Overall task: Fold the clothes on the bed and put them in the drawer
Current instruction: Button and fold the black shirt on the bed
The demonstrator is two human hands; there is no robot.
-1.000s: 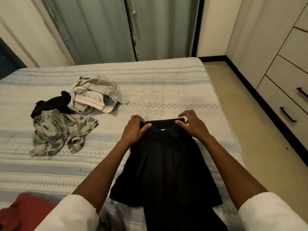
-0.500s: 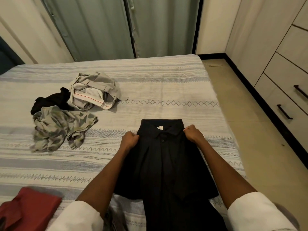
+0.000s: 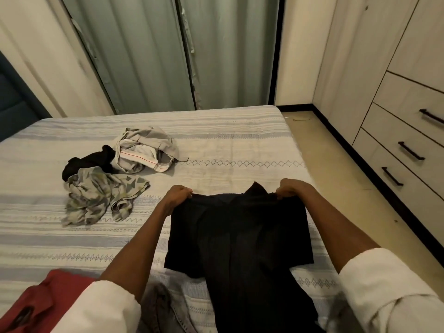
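three loose clothes (image 3: pixel 108 174) are left in a heap on the bed (image 3: pixel 240 145), on the left side, not yet folded. the black shirt (image 3: pixel 240 236) is laid flat near the bed's edge, with one top corner pinched by the left hand (image 3: pixel 179 195) and the other top corner pinched by the right hand (image 3: pixel 292 188). for a neat fold, both corners should be kept level and moved together, and the drawers (image 3: pixel 408 150) on the right are shut, so one must be opened later.

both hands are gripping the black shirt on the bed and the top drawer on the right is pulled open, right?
Not quite. The head view shows every drawer shut. The left hand and right hand do grip the black shirt on the bed.
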